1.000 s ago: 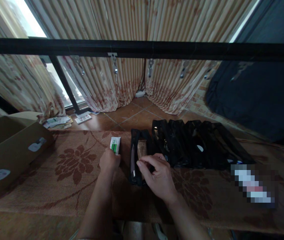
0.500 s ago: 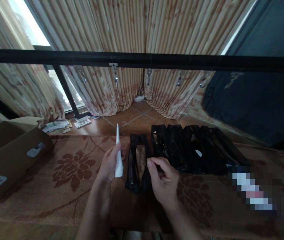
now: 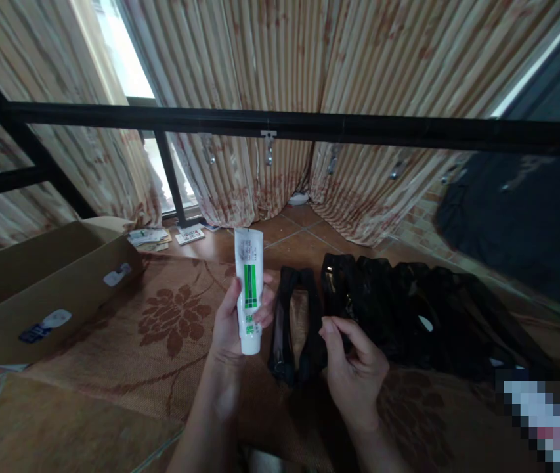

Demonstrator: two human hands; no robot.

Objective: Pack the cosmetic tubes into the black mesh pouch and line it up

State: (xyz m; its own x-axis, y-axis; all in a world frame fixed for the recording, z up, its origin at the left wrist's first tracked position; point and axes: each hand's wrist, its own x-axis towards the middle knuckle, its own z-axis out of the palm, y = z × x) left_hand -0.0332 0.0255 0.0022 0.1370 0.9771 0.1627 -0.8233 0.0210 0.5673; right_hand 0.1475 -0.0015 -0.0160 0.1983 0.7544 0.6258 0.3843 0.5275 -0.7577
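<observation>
My left hand (image 3: 230, 328) is closed around a white squeeze tube (image 3: 251, 286) with green print, its flat crimped end up and its white cap down. Fingers wrap its sides, and its broad printed face is towards me. To the right, my right hand (image 3: 356, 368) is closed, thumb and forefinger tips pinched together; whatever they may hold is too small to make out. Between the hands lies a long black item (image 3: 283, 315) with a tan inside, shoe-like in outline. A row of several similar black items (image 3: 388, 309) lies beyond my right hand, some with gold-coloured fittings.
A brown patterned cloth (image 3: 176, 315) covers the floor area in front of me. An open cardboard box (image 3: 83, 295) stands at the left, papers (image 3: 149, 238) behind it. A black rail (image 3: 211, 118) with hanging clips crosses ahead, before striped curtains (image 3: 270, 59).
My left hand has turned the tube from edge-on to its printed face. The view has shifted left, showing more of the box. My right hand keeps its pinched shape.
</observation>
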